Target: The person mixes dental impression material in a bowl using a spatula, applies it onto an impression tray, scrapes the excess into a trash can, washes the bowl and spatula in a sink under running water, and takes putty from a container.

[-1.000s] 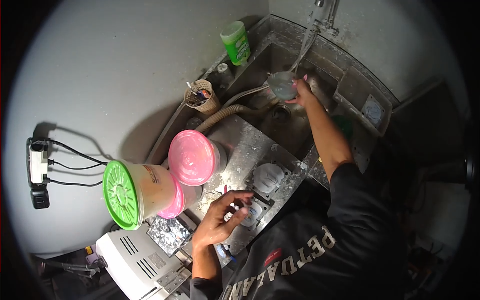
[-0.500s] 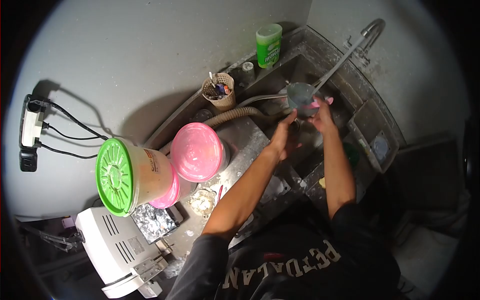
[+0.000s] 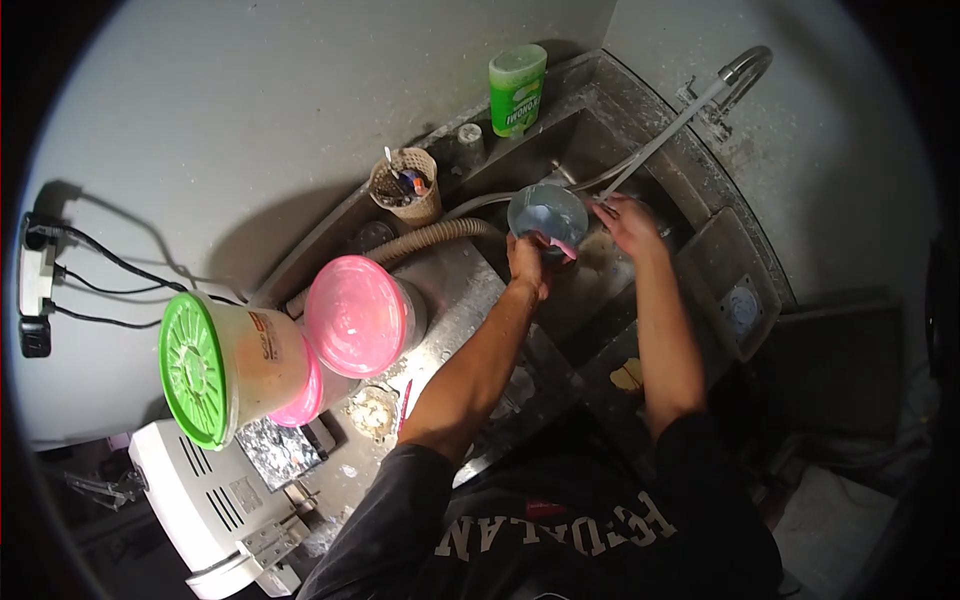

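My left hand [image 3: 529, 264] is wrapped round the near side of a translucent grey bowl [image 3: 547, 212] over the sink [image 3: 600, 275]. Something pink [image 3: 564, 247] lies at the bowl's near rim, by my fingers. Just right of the bowl, my right hand [image 3: 630, 224] is at the end of the hose [image 3: 665, 130] that comes from the curved faucet [image 3: 745, 68]; its fingers are closed around that end. Pale bluish liquid or residue shows inside the bowl.
Left of the sink stand a pink-lidded tub [image 3: 355, 316], a green-lidded tub [image 3: 193, 370] and a woven cup [image 3: 408, 192]. A green bottle [image 3: 517, 92] stands on the sink's back ledge. A ribbed hose [image 3: 425, 238] runs into the sink. A white machine [image 3: 205, 500] sits lower left.
My left hand has come from the counter to the bowl and now holds it. My right hand has let go of the bowl and moved to the faucet hose. The view has shifted.
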Action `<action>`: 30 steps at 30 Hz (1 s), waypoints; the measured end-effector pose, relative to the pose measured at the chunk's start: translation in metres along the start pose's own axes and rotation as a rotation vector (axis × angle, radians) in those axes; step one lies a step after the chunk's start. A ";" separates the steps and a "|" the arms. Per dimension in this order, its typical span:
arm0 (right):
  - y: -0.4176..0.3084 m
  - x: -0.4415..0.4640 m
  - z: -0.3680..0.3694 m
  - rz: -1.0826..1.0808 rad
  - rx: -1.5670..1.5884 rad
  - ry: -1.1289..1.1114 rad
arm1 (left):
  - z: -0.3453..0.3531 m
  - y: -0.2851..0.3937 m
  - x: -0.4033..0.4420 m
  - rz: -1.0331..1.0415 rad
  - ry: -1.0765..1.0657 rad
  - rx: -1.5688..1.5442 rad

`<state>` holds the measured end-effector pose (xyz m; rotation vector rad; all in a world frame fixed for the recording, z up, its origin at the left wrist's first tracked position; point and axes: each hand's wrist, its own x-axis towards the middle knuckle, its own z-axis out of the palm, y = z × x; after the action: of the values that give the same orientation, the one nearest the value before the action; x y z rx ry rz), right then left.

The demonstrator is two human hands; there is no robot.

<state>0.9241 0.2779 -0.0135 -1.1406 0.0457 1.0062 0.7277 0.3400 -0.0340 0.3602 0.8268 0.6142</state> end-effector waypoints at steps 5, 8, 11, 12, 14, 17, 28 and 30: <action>0.027 0.019 0.032 -0.064 -0.081 0.208 | -0.023 -0.024 0.026 -0.094 0.096 -0.057; 0.016 0.021 0.045 -0.061 -0.348 0.314 | -0.026 -0.035 0.034 -0.040 0.134 0.146; -0.005 0.018 0.053 -0.011 -0.840 0.287 | -0.004 -0.027 0.017 -0.145 0.056 -0.030; -0.010 0.012 0.058 -0.087 -1.037 0.196 | 0.008 -0.020 0.007 -0.121 0.103 -0.020; -0.013 -0.009 0.064 -0.382 -1.425 -0.031 | 0.031 -0.008 -0.009 -0.071 0.190 0.000; -0.028 -0.062 0.085 -0.218 -1.704 -0.374 | 0.032 -0.023 0.017 -0.121 0.147 -0.071; -0.060 -0.049 0.070 -0.376 -2.187 -0.491 | 0.027 -0.010 0.062 -0.211 -0.251 0.091; -0.062 -0.060 0.084 -0.398 -2.233 -0.610 | 0.031 0.000 0.057 -0.249 -0.258 0.187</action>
<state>0.8945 0.3011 0.1012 -2.4425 -2.1666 0.6866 0.7817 0.3745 -0.0468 0.4873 0.6688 0.2520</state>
